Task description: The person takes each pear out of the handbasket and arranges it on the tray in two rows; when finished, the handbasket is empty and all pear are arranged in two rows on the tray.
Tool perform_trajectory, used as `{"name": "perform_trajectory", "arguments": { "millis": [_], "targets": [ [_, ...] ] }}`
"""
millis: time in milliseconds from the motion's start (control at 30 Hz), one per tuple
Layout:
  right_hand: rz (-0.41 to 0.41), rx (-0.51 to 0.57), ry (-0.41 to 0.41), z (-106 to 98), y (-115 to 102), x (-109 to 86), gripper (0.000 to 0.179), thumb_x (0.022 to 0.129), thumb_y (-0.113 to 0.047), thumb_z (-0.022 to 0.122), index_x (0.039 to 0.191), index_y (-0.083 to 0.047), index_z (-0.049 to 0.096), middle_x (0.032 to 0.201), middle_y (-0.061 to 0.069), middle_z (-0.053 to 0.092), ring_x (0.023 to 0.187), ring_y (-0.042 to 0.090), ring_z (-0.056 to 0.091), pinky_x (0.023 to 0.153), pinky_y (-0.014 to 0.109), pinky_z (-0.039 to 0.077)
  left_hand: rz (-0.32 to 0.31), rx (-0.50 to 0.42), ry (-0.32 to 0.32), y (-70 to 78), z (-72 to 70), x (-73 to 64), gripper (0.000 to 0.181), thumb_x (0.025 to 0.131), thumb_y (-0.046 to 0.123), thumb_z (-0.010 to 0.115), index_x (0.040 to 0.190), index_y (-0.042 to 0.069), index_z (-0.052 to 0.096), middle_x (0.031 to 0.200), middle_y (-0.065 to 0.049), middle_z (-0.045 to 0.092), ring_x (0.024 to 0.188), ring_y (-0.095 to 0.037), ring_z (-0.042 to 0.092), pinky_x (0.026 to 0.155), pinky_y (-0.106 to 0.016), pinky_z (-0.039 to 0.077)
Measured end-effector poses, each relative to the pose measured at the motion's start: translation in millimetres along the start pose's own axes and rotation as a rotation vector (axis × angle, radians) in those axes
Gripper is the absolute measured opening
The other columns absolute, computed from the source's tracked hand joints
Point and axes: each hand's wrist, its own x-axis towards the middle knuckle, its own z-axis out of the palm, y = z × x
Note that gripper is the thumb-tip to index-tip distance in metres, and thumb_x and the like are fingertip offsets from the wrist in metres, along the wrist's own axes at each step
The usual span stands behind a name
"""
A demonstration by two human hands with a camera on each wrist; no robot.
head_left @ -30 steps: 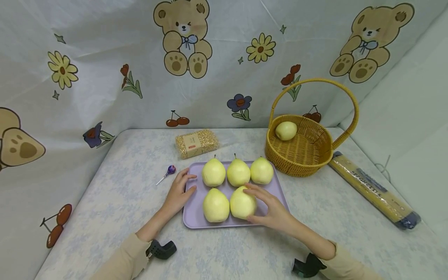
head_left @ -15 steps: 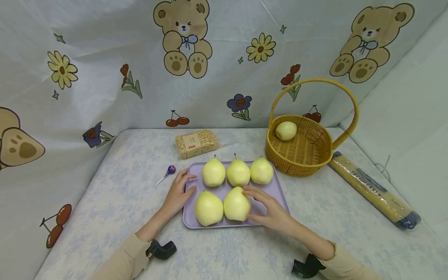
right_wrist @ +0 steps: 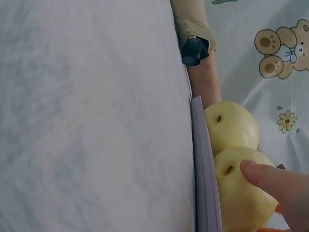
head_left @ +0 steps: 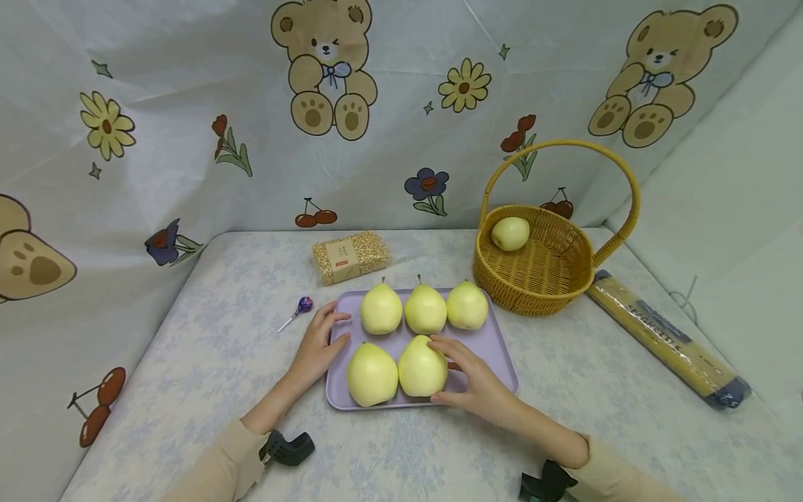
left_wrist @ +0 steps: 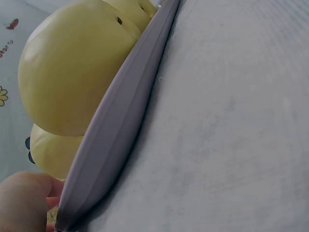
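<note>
Two rows of pale yellow pears sit on a lilac tray (head_left: 505, 359): three at the back and two in front. My right hand (head_left: 479, 390) holds the front right pear (head_left: 422, 366), fingers round its far right side and thumb low on the near side. In the right wrist view the thumb (right_wrist: 263, 176) presses beside the pear's dark hollow. This pear touches the front left pear (head_left: 372, 374). My left hand (head_left: 316, 346) rests at the tray's left rim, fingers loosely bent over the edge; in the left wrist view part of it (left_wrist: 24, 198) shows beside the rim.
A wicker basket (head_left: 533, 296) with a tall handle and one pear (head_left: 510, 233) inside stands back right. Beside it lies a spaghetti packet (head_left: 671, 341). Behind the tray is a bag of yellow kernels (head_left: 351, 256); a lollipop (head_left: 304, 305) lies left of it. A patterned cloth hangs behind.
Both front pears have shifted left on the tray, the left one tilting. My right hand came off the right pear, then moved left and closed round it again. The left hand stays put.
</note>
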Motion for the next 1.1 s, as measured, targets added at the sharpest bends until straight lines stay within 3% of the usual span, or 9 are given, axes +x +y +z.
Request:
{"name": "perform_trajectory", "arguments": {
  "millis": [333,600,700,800,900,1033,1100],
  "targets": [
    [-0.028,-0.068,0.025,-13,2,-0.4,0.073,0.071,-0.012,0.082,0.135,-0.006,0.048,0.14,0.015,0.049,0.123,0.03,0.051,0.09,0.032,0.053,0.007,-0.002,-0.001,1.0,1.4,1.7,0.033,0.088,0.012,0.062,0.12,0.005,0.059,0.15,-0.022,0.033,0.14,-0.044,0.029,0.113,-0.062,0.023],
    [-0.087,-0.115,0.011,-22,3,3.7,0.072,0.072,-0.017,0.082,0.134,-0.007,0.047,0.138,0.013,0.05,0.123,0.026,0.05,0.09,0.042,0.052,0.008,-0.001,0.004,0.9,-0.2,1.1,0.033,0.088,0.011,0.063,0.12,0.004,0.059,0.15,-0.022,0.033,0.14,-0.044,0.028,0.114,-0.062,0.022],
    [-0.117,-0.135,0.05,-32,2,7.0,0.068,0.072,-0.014,0.082,0.131,-0.004,0.05,0.135,0.015,0.052,0.122,0.021,0.051,0.089,0.041,0.052,0.012,0.001,0.006,-0.7,0.5,0.5,0.033,0.087,0.011,0.063,0.119,0.004,0.059,0.149,-0.023,0.033,0.139,-0.044,0.029,0.113,-0.062,0.022],
    [-0.139,-0.159,0.138,-53,3,15.9,0.058,0.073,-0.005,0.079,0.125,0.0,0.054,0.128,0.017,0.057,0.115,0.021,0.056,0.087,0.04,0.053,0.019,0.003,0.008,-1.1,1.0,1.3,0.033,0.087,0.011,0.063,0.119,0.004,0.06,0.149,-0.023,0.034,0.139,-0.044,0.03,0.113,-0.062,0.022],
    [-0.085,-0.177,0.241,-81,6,33.1,0.046,0.078,-0.001,0.074,0.121,0.002,0.058,0.12,0.018,0.062,0.105,0.022,0.06,0.086,0.035,0.054,0.023,0.007,0.012,-1.0,0.7,1.6,0.033,0.087,0.011,0.063,0.119,0.004,0.06,0.149,-0.023,0.034,0.139,-0.045,0.03,0.113,-0.062,0.023],
    [0.102,-0.129,0.302,-121,17,62.9,0.036,0.088,-0.01,0.066,0.123,-0.001,0.059,0.119,0.019,0.064,0.101,0.017,0.06,0.085,0.018,0.05,0.025,0.004,0.017,-0.6,0.0,-0.1,0.032,0.087,0.01,0.063,0.118,0.004,0.06,0.149,-0.023,0.034,0.138,-0.045,0.03,0.113,-0.062,0.023],
    [0.189,-0.084,0.316,-137,26,77.0,0.036,0.092,-0.015,0.062,0.125,-0.001,0.057,0.123,0.02,0.061,0.104,0.019,0.06,0.083,0.016,0.048,0.022,0.0,0.014,-0.6,0.0,-1.0,0.032,0.087,0.01,0.063,0.118,0.004,0.06,0.149,-0.023,0.034,0.138,-0.045,0.03,0.113,-0.062,0.023]
  ]
}}
